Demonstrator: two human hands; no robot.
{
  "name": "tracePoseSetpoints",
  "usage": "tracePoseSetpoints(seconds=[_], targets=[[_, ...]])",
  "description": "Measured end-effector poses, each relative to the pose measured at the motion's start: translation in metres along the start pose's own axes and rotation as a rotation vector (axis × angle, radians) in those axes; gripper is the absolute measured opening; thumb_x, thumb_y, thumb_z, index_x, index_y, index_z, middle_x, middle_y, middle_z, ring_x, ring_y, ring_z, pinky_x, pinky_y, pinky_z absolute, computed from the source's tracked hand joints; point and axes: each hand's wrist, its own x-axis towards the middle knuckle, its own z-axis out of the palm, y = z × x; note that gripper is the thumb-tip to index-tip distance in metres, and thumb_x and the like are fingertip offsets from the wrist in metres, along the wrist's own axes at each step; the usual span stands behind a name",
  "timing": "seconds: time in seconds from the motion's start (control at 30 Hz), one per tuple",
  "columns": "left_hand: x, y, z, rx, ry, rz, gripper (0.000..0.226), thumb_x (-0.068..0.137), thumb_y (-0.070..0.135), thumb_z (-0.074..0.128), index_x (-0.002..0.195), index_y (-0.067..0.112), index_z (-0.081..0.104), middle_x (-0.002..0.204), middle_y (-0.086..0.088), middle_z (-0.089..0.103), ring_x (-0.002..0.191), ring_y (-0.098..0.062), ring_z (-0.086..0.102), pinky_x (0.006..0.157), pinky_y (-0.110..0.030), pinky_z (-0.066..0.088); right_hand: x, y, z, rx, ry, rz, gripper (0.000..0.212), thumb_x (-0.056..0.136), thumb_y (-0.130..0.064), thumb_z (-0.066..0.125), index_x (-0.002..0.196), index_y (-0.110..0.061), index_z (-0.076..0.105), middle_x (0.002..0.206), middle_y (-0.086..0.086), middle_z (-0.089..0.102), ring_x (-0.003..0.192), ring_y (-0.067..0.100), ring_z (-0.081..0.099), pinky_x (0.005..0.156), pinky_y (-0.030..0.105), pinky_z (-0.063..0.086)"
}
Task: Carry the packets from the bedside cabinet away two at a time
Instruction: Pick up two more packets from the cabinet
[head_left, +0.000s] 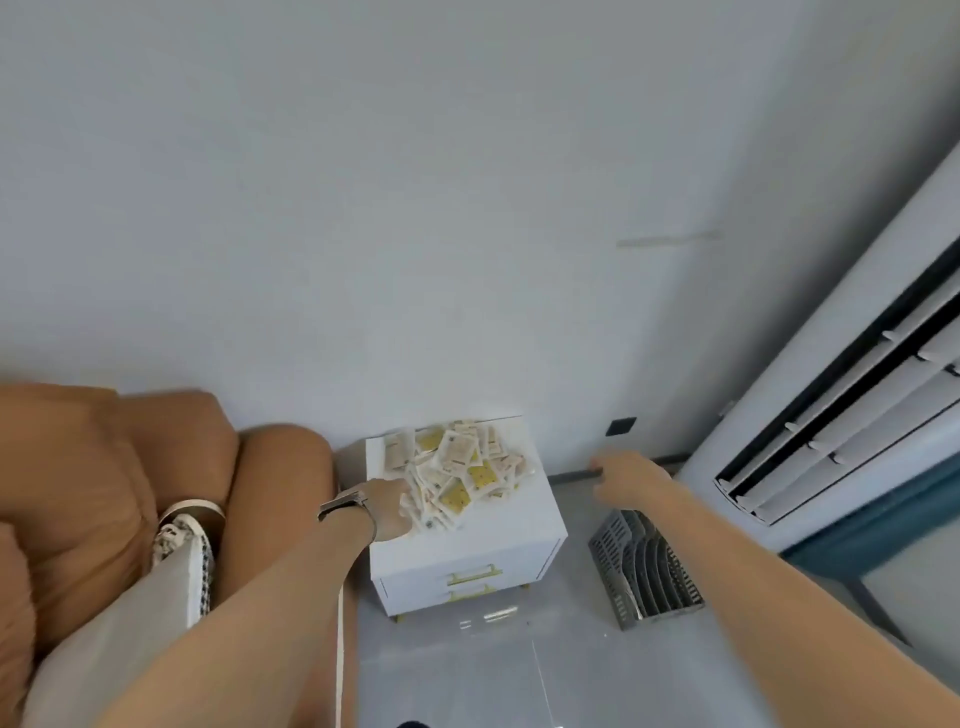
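While my left hand (390, 512) reaches the packets (457, 475) heaped on the bedside cabinet (519, 530), grip unreadable, I keep the right hand (626, 478) loosely spread, empty, ready for a second packet

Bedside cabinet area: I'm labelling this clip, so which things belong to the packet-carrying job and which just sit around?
Job: packets; bedside cabinet; left hand; right hand.
Lying about: grey file rack; orange sofa; cushion; air conditioner.

A plain pale wall (415, 208) filled the upper view; a tan sofa (104, 493) sat left; a standing air conditioner (841, 415) leaned in right; a grey slotted file rack (644, 571) stood on the glossy grey floor (519, 675).
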Motion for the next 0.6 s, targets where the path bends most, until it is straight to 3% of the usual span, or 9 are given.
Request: tracePoseSetpoints(seconds=[0.27, 0.6], targets=[[0.093, -0.060, -0.017, -0.133, -0.041, -0.136, 0.058, 0.092, 0.030, 0.050, 0.147, 0.026, 0.034, 0.139, -0.003, 0.050, 0.120, -0.022, 0.054, 0.097, -0.033, 0.048, 0.138, -0.080, -0.008, 0.026, -0.062, -0.134, 0.041, 0.090, -0.026, 0.049, 0.131, -0.031, 0.052, 0.126, -0.004, 0.059, 0.112, 0.017, 0.057, 0.092, 0.033, 0.050], [0.187, -0.067, 0.027, -0.110, -0.198, -0.156, 0.055, 0.094, 0.033, 0.045, 0.147, 0.025, 0.033, 0.137, -0.001, 0.049, 0.118, -0.020, 0.055, 0.094, -0.034, 0.049, 0.228, -0.082, 0.042, 0.034, -0.171, -0.093, 0.040, 0.092, -0.023, 0.046, 0.132, -0.029, 0.050, 0.126, -0.004, 0.059, 0.108, 0.017, 0.059, 0.087, 0.032, 0.053]])
